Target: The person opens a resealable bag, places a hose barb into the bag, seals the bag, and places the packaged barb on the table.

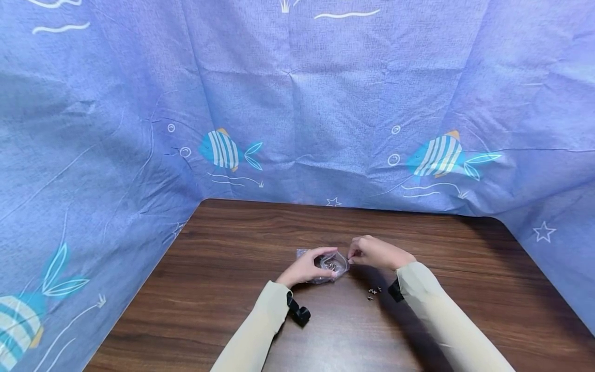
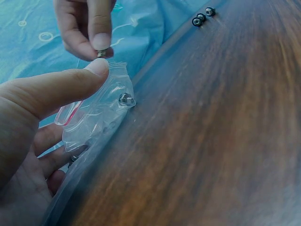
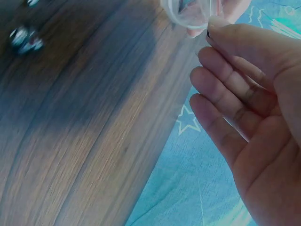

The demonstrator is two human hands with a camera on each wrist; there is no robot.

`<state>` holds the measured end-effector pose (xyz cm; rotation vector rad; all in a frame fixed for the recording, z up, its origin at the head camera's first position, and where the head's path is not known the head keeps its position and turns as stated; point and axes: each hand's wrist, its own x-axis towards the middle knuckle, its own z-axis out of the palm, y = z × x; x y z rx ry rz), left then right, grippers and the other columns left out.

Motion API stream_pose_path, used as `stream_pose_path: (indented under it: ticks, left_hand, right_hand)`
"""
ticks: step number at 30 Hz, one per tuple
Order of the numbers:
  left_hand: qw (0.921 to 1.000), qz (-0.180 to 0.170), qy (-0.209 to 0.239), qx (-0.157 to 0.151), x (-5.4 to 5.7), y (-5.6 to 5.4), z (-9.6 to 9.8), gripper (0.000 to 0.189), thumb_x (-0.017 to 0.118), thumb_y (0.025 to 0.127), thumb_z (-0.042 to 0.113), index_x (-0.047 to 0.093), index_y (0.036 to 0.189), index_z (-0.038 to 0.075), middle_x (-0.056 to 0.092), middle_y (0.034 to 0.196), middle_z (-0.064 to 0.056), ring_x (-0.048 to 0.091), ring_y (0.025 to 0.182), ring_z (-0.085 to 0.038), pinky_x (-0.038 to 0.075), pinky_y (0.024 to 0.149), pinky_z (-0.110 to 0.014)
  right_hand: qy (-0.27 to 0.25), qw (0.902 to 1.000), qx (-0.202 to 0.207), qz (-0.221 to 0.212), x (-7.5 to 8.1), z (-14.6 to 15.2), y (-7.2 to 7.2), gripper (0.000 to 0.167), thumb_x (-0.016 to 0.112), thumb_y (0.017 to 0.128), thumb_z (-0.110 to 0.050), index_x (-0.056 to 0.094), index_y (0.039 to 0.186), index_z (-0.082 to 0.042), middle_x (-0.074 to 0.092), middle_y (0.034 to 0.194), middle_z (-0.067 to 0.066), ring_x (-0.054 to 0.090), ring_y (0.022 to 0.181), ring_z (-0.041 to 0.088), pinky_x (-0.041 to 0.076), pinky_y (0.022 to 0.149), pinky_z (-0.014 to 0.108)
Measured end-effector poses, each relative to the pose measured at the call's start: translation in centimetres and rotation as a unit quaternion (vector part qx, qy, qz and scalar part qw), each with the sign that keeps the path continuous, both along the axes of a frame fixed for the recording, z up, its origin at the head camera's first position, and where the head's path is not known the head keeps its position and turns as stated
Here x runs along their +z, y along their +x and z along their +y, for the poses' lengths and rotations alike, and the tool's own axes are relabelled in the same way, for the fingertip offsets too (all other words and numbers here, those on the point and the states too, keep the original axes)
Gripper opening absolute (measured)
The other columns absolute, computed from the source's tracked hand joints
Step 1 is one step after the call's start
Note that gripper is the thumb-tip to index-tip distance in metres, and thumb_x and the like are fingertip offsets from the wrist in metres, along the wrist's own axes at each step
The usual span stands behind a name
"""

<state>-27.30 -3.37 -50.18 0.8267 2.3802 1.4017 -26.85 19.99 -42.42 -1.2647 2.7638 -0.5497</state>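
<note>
A clear plastic zip bag [image 1: 341, 264] is held by my left hand [image 1: 305, 267], thumb on the near side and fingers on the far side, its mouth spread. Several small shiny metal pieces [image 2: 126, 99] show through the plastic. Just right of the bag's mouth, my right hand [image 1: 377, 252] pinches a small metal piece [image 2: 100, 54] between thumb and index finger. Its exact kind is too small to tell. In the right wrist view, the other fingers [image 3: 214, 122] of that hand are loosely bent.
Several loose metal pieces [image 1: 373, 293] lie on the dark wooden table [image 1: 241, 227], nearer to me than the right hand. A blue cloth [image 1: 293, 103] with fish prints hangs behind the table and along its sides.
</note>
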Motion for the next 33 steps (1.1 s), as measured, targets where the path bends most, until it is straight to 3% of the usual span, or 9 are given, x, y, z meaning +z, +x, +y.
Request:
stream_pose_path:
  ticks: [15, 26, 33]
  left_hand:
    - [0.9999, -0.004, -0.008, 0.008, -0.2, 0.2, 0.0, 0.062, 0.077, 0.083, 0.027, 0.052, 0.139, 0.023, 0.054, 0.14, -0.001, 0.051, 0.124, -0.018, 0.042, 0.102, -0.035]
    - [0.9999, 0.0, -0.005, 0.009, -0.3, 0.1, 0.0, 0.063, 0.078, 0.082, 0.027, 0.053, 0.139, 0.022, 0.056, 0.138, -0.002, 0.053, 0.12, -0.016, 0.043, 0.099, -0.032]
    - [1.0, 0.004, 0.0, 0.006, -0.4, 0.1, 0.0, 0.064, 0.078, 0.081, 0.025, 0.052, 0.139, 0.017, 0.057, 0.135, -0.003, 0.054, 0.117, -0.017, 0.044, 0.098, -0.03]
  right_hand:
    - [0.0, 0.9996, 0.017, 0.021, -0.3, -1.6, -0.1, 0.004, 0.072, 0.082, -0.007, 0.071, 0.084, -0.004, 0.064, 0.079, -0.001, 0.059, 0.07, 0.005, 0.052, 0.067, 0.019]
    - [0.0, 0.9997, 0.015, 0.016, -0.6, -1.5, -0.2, 0.004, 0.072, 0.082, -0.006, 0.071, 0.086, -0.003, 0.065, 0.081, -0.001, 0.062, 0.074, 0.008, 0.053, 0.07, 0.021]
    - [-0.002, 0.9999, 0.0, -0.012, -0.5, -0.8, 0.2, 0.004, 0.073, 0.083, -0.01, 0.071, 0.083, -0.006, 0.064, 0.079, -0.004, 0.055, 0.07, 0.001, 0.05, 0.065, 0.018]
